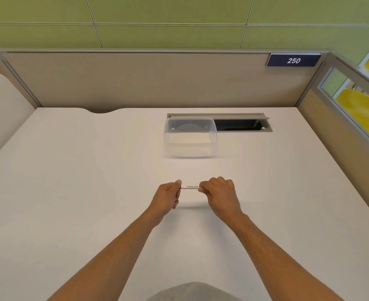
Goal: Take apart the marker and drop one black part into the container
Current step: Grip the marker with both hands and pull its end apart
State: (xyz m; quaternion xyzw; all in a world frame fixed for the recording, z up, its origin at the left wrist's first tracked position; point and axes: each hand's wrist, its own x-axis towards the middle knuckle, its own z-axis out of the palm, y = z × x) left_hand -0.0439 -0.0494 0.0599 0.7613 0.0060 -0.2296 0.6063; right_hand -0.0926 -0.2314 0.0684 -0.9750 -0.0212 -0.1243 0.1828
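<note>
A white whiteboard marker (189, 187) with small dark lettering is held level above the white desk (92, 181), its shadow on the surface below. My left hand (168, 196) grips its left end and my right hand (219, 195) grips its right end, so both ends are hidden in my fists. No black part shows. A clear plastic container (190, 137), open on top and with nothing in it, stands on the desk a short way beyond my hands.
An open cable hatch (242, 124) is set into the desk right behind the container. Grey partition walls (135, 81) close the back and sides, with a "250" sign (293, 60) at the upper right. Yellow chairs (361, 109) show beyond the right partition.
</note>
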